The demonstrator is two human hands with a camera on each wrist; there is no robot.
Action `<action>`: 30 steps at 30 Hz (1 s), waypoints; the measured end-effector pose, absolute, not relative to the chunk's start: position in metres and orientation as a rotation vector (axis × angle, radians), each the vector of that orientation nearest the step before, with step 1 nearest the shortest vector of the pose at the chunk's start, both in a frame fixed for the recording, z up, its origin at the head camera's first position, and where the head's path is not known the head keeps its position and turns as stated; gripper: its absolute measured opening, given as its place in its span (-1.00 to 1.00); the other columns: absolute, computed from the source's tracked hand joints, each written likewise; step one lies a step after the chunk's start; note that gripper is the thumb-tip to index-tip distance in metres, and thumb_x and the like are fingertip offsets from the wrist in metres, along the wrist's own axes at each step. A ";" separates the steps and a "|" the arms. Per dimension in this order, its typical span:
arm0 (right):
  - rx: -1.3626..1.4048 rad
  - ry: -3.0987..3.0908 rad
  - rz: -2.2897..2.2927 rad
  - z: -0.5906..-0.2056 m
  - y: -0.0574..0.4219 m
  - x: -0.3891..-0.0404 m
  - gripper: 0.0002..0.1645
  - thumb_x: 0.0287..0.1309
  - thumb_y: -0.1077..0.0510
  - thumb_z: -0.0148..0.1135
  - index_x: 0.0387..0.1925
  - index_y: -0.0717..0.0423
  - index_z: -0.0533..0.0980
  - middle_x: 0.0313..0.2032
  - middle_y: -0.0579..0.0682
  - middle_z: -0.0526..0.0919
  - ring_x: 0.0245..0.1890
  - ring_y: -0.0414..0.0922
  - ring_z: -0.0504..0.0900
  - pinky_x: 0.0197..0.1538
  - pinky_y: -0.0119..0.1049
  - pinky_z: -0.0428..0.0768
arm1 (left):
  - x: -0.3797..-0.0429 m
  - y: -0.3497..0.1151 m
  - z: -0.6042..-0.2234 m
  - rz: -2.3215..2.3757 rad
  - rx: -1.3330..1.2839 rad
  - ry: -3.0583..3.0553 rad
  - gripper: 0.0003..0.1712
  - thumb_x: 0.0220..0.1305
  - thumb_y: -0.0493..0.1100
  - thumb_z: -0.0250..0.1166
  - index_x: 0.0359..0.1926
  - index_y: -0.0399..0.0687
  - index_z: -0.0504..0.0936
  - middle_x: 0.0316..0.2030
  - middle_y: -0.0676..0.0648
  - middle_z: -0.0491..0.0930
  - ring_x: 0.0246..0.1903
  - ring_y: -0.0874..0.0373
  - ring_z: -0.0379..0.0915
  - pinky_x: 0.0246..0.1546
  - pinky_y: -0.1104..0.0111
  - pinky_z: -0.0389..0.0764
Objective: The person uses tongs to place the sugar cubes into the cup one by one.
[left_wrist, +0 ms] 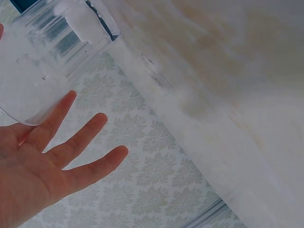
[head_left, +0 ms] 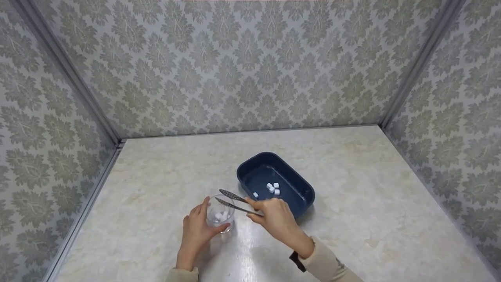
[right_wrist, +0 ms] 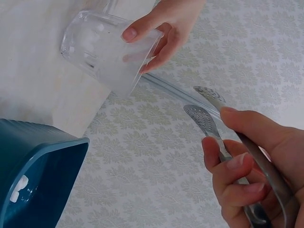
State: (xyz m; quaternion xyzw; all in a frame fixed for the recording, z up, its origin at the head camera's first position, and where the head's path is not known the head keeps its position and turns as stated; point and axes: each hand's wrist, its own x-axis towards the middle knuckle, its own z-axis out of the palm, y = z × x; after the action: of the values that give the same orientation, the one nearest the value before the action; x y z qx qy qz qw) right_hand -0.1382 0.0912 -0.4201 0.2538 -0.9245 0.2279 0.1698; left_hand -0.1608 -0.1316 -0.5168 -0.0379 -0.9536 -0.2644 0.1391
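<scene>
My left hand (head_left: 197,229) holds a clear glass (right_wrist: 95,45) between thumb and forefinger near its rim. In the left wrist view the other fingers are spread away from it. Several small white cubes (head_left: 221,216) lie at the bottom of the glass. In my right hand (head_left: 280,219) is a pair of metal tongs (right_wrist: 202,116) with perforated tips. Those tips are apart, with nothing between them, and sit over the mouth of the glass in the head view.
A dark blue rectangular bin (head_left: 301,182) stands right of the glass, behind the right hand. Several more white cubes (head_left: 271,189) lie on its floor. The pale marbled table (head_left: 168,164) meets patterned walls at the back and sides.
</scene>
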 end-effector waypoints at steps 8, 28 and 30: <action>0.698 -2.639 0.684 -0.419 0.095 -0.139 -0.59 -0.09 0.01 0.31 -0.10 -0.07 0.58 -0.38 -0.10 0.71 -0.49 -0.27 0.63 -0.48 -0.42 0.51 | -0.160 -0.132 -0.516 -0.748 -0.119 -2.747 0.12 -0.36 0.28 0.43 0.22 -0.19 0.27 -0.01 -0.20 0.51 0.02 -0.15 0.39 -0.11 -0.11 0.35; 0.624 -2.623 0.630 -0.412 0.110 -0.145 -0.56 -0.10 -0.06 0.30 -0.09 -0.11 0.57 -0.48 -0.06 0.70 -0.70 -0.34 0.40 -0.61 -0.48 0.30 | -0.161 -0.132 -0.516 -0.756 -0.120 -2.745 0.13 -0.38 0.29 0.42 0.22 -0.17 0.27 -0.01 -0.17 0.52 0.03 -0.15 0.39 -0.10 -0.11 0.35; 0.613 -2.631 0.628 -0.411 0.111 -0.146 -0.56 -0.11 -0.05 0.31 -0.10 -0.11 0.57 -0.52 -0.06 0.69 -0.74 -0.37 0.23 -0.63 -0.51 0.20 | -0.161 -0.133 -0.516 -0.757 -0.119 -2.747 0.13 -0.38 0.29 0.42 0.22 -0.17 0.27 -0.01 -0.17 0.52 0.03 -0.15 0.39 -0.09 -0.11 0.35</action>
State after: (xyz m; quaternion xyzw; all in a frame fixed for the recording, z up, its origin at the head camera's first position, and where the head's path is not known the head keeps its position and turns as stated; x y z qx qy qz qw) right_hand -0.1460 0.1109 -0.4112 0.2174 -0.9326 0.2227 0.1830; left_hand -0.1606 -0.1325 -0.5161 -0.0414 -0.9532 -0.2626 0.1443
